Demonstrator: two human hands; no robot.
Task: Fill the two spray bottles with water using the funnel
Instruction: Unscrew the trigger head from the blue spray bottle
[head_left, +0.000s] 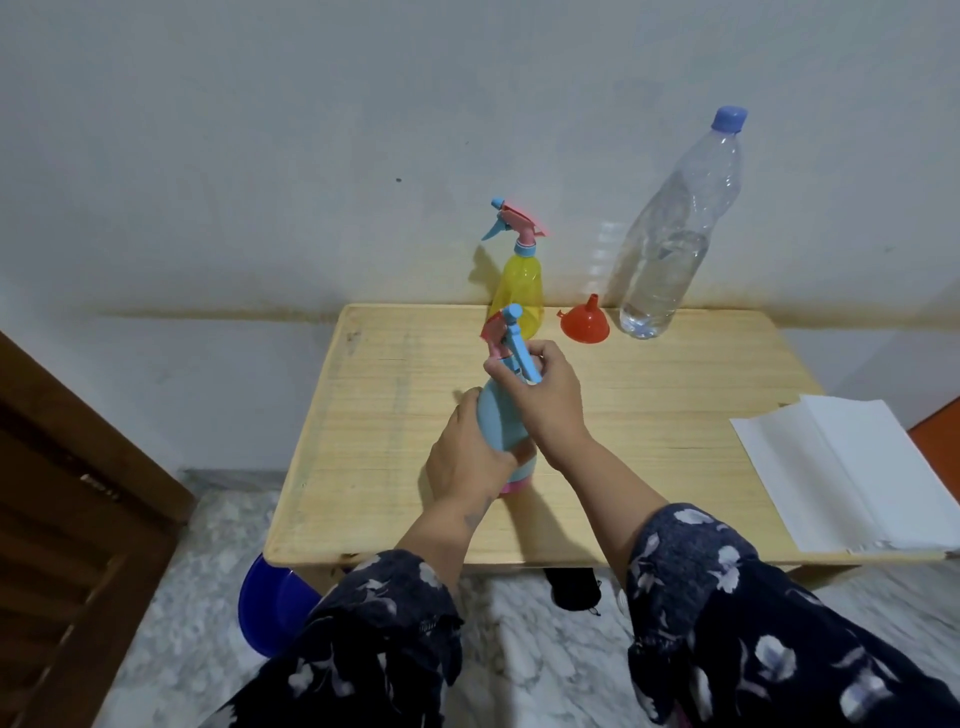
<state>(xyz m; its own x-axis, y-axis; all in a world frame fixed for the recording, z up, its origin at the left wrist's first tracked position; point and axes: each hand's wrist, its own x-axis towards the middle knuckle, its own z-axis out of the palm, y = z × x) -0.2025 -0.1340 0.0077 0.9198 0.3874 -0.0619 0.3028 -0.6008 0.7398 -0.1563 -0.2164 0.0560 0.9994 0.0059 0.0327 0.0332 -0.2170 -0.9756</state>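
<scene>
Over a light wooden table (649, 415), the left hand (462, 457) wraps the body of a pale-blue plastic spray bottle (501, 415) standing near the centre; the right hand (545, 400) pinches its neck below the trigger head. Behind, L to R: yellow spray bottle (519, 291), upturned orange funnel (587, 325), clear capped water bottle (670, 239). Folded white paper (857, 467) lies at far R.

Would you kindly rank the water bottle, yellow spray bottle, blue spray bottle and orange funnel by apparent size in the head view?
1. Water bottle, clearly largest.
2. Blue spray bottle and yellow spray bottle: unsure, since the blue one is nearer the camera and partly covered by both hands.
3. Orange funnel, smallest.
</scene>
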